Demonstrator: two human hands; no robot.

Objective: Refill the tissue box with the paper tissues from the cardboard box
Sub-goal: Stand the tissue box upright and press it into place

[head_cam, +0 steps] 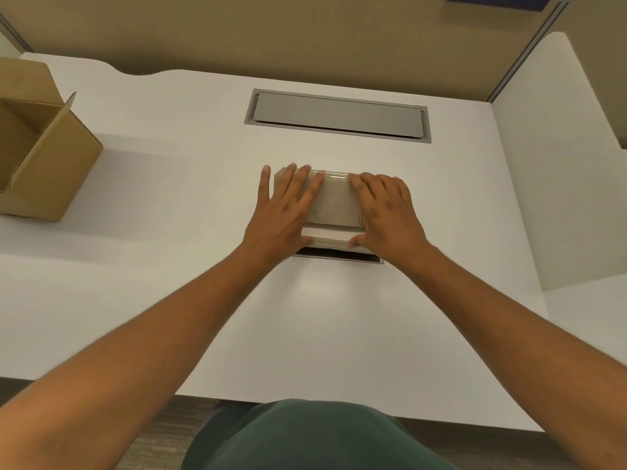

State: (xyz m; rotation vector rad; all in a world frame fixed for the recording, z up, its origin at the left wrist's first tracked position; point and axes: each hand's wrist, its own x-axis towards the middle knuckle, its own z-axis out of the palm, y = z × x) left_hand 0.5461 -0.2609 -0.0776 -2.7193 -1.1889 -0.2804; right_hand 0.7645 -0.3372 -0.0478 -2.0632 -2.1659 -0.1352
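The head view looks down on a white table (pixel 169 266) with the tissue box (pixel 334 198) near its middle; take that box as the landmark. Far to its left, at the table's edge, stands the open cardboard box (pixel 44 154), flaps up, its inside mostly out of view, so whether tissues remain there cannot be told.

The left hand (pixel 285 212) lies flat over the left end of the tissue box, fingers (pixel 314 189) spread wide across its top and the thumb down along the near side. Just under the box's near edge shows a pale strip (pixel 325 237), perhaps the tissue pack or a base, with a dark tray-like edge (pixel 339 256) on the table right below it; which is which is not clear.

The right hand (pixel 386 212) covers the right end, fingers (pixel 364 184) laid narrow together over the top and the thumb tucked against the pale strip. Both hands press rather than pinch.

Beyond the box, toward the wall, a grey cover plate (pixel 337 115) is set into the table.

The box looks stiff and fairly light; the tissues inside would be soft and squashy, so holding it by the two short ends seems best.
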